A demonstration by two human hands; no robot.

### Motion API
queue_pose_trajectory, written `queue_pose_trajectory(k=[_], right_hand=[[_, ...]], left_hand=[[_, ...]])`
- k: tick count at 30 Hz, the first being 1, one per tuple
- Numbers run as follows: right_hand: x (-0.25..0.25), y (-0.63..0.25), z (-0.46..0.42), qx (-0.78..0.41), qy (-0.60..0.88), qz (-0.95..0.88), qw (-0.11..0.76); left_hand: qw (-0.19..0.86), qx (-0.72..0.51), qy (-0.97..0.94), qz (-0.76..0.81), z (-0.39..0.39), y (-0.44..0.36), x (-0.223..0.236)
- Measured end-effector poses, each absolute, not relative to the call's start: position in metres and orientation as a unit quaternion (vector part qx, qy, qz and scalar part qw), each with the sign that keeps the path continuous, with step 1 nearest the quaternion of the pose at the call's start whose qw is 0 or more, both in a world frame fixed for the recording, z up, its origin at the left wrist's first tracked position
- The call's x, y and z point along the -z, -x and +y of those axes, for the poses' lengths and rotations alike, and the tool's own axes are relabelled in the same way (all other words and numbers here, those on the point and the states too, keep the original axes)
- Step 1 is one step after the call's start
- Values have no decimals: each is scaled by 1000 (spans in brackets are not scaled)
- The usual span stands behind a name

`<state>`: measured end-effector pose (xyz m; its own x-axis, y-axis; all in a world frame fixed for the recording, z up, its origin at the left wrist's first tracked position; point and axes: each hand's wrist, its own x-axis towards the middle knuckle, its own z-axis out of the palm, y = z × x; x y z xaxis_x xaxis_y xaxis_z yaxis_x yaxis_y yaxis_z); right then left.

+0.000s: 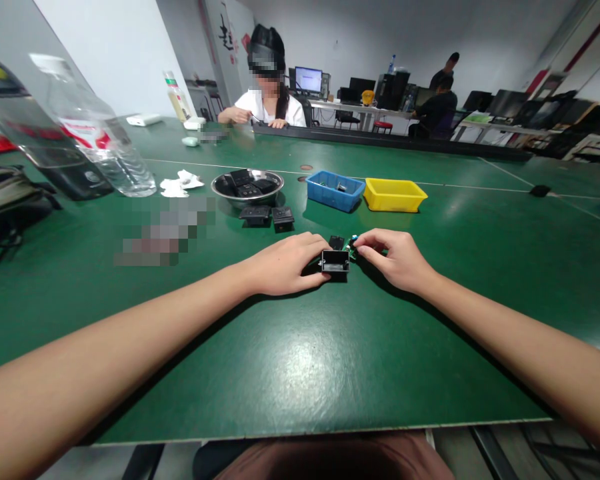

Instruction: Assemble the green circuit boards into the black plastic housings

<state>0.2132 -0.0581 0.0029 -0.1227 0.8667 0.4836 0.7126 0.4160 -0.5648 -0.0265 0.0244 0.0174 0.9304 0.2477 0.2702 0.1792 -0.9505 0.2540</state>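
Note:
My left hand (293,263) grips a small black open-topped plastic case (335,267) by its left side, its hollow inside facing me. Just right of the case, my right hand (393,257) pinches a small green circuit board (351,248) with some blue and white on it between thumb and fingers. Behind the case lies a flat black piece (337,242), partly hidden. Two black plastic parts, one a black block (283,219), sit on the green table before a metal bowl (247,199) that holds several more black parts.
A blue bin (335,197) with small parts and a yellow bin (396,200) stand behind my hands. At the left are a clear water bottle (115,150), crumpled tissue (180,185) and a dark bag (13,193). A person (269,87) sits across the green table (300,360).

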Motion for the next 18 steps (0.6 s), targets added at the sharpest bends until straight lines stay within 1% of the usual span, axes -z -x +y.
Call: queue_pose_trajectory(k=[7, 18], right_hand=[[-5, -212, -58, -90, 545, -736, 391], [-2, -214, -57, -115, 565, -714, 398]], left_hand=[[115, -147, -976, 109, 25, 26, -18], [115, -140, -977, 114, 25, 26, -17]])
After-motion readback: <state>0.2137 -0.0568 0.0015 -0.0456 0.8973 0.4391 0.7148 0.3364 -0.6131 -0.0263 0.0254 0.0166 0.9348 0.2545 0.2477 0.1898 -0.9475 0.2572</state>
